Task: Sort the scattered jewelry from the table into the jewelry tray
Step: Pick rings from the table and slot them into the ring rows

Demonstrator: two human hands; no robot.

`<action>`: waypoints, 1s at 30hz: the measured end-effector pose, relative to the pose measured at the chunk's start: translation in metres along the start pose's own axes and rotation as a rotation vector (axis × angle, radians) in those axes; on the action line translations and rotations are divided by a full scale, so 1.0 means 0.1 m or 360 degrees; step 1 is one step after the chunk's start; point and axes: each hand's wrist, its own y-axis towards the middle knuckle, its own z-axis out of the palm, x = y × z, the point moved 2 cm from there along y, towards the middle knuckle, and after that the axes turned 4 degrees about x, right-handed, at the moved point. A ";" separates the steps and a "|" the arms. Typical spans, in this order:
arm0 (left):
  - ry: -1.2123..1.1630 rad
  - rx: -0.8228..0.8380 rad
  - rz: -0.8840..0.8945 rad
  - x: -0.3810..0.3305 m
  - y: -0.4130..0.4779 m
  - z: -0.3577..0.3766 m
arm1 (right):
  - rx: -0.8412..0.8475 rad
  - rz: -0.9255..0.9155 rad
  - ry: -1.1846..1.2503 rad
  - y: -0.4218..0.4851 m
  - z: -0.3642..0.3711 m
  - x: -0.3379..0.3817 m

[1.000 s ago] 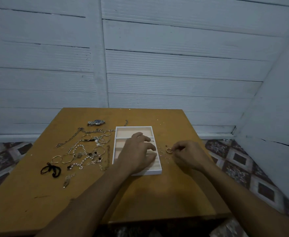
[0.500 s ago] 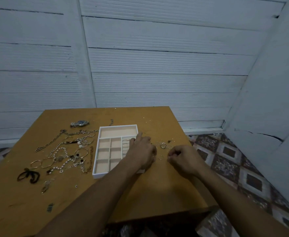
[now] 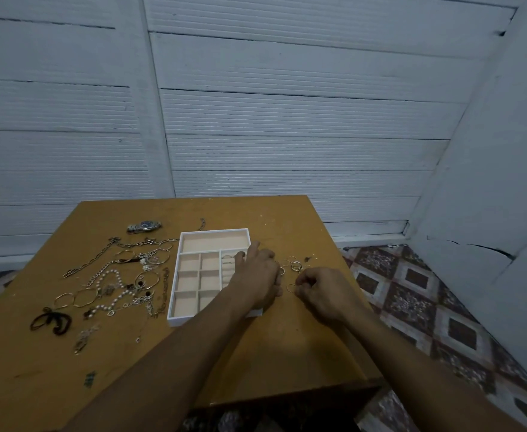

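Note:
A white jewelry tray [image 3: 214, 232] with beige compartments sits mid-table. My left hand [image 3: 257, 275] rests over the tray's right side, fingers spread on the ring rolls, holding nothing I can see. My right hand [image 3: 323, 291] lies just right of the tray, fingers curled with the thumb and forefinger pinched beside a small ring [image 3: 291, 287] on the table. More small rings [image 3: 295, 265] lie beyond both hands. Left of the tray spreads a tangle of chains, bangles and a pearl necklace [image 3: 114, 286]. A wristwatch [image 3: 144, 226] lies at the back.
A dark hair tie [image 3: 50, 321] and a small pendant [image 3: 83, 338] lie near the table's left front. The wooden table [image 3: 271, 353] ends close to a white panelled wall behind. Patterned floor tiles [image 3: 411, 294] show to the right.
My left hand slid from the tray's middle to its right side. My right hand drew back slightly from the rings. The camera view shifted right.

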 end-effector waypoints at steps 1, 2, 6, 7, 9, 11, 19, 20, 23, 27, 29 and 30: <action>-0.0011 -0.0019 0.0017 0.00 -0.01 0.00 | -0.0004 0.0002 0.0002 0.00 0.01 0.00; -0.0025 -0.0031 0.0034 0.00 -0.02 0.00 | -0.0009 0.0007 0.0003 0.00 0.02 0.01; -0.0097 -0.0096 0.0090 -0.01 -0.07 -0.03 | -0.0027 -0.0007 -0.0017 0.00 0.05 0.02; -0.0109 -0.0133 0.0099 -0.01 -0.08 -0.05 | -0.0031 -0.0019 -0.0024 0.00 0.05 0.03; -0.0190 -0.0205 0.0126 0.01 -0.11 -0.10 | -0.0022 -0.0032 -0.0033 0.00 0.06 0.06; -0.0373 -0.0221 0.0135 0.07 -0.13 -0.13 | 0.0005 -0.0027 -0.0047 0.01 0.07 0.09; -0.0606 -0.0249 -0.0020 0.47 -0.29 -0.28 | 0.0122 0.0093 -0.0038 0.07 0.05 0.16; -0.0633 -0.0259 -0.0035 0.52 -0.32 -0.30 | 0.0140 0.0116 -0.0016 0.08 0.05 0.17; -0.0664 -0.0276 -0.0059 0.64 -0.38 -0.36 | 0.0183 0.0195 0.0033 0.10 0.05 0.19; -0.0669 -0.0291 -0.0123 0.80 -0.46 -0.40 | 0.0195 0.0227 0.0054 0.10 0.05 0.21; -0.0627 -0.0348 -0.0221 0.91 -0.50 -0.42 | 0.0192 0.0167 0.0068 0.08 0.04 0.22; -0.0606 -0.0378 -0.0276 0.96 -0.53 -0.42 | 0.0186 0.0133 0.0053 0.06 0.03 0.24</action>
